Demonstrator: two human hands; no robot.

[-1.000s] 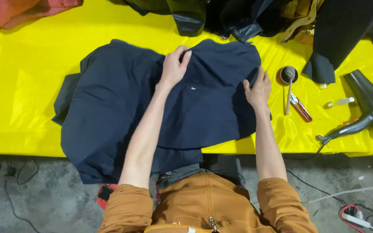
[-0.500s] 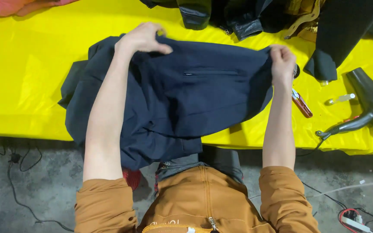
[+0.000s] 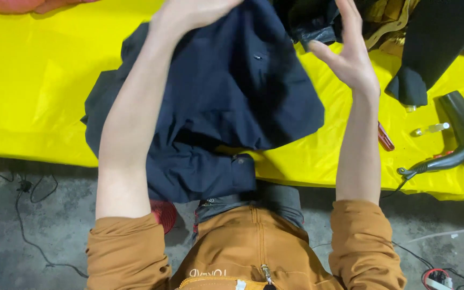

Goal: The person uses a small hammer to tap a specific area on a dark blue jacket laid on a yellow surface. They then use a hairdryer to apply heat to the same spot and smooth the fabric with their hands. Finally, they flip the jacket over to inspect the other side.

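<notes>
Yellow counter (image 3: 38, 96) spread wide, carrying all. Dark blue garment (image 3: 232, 102) draped across it, lower part hanging off the near edge, upper part lifted. Left hand (image 3: 194, 12) raised at the garment's top, grip unclear. Right hand (image 3: 350, 53) open, fingers spread, off the cloth. Hairdryer (image 3: 460, 139) lying aside, right.

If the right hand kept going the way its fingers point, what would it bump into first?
Probably the pile of dark clothes at the far edge of the yellow table. The right hand is open, fingers pointing up and away, just beside that pile. Depth is hard to judge, so it might pass above.
</notes>
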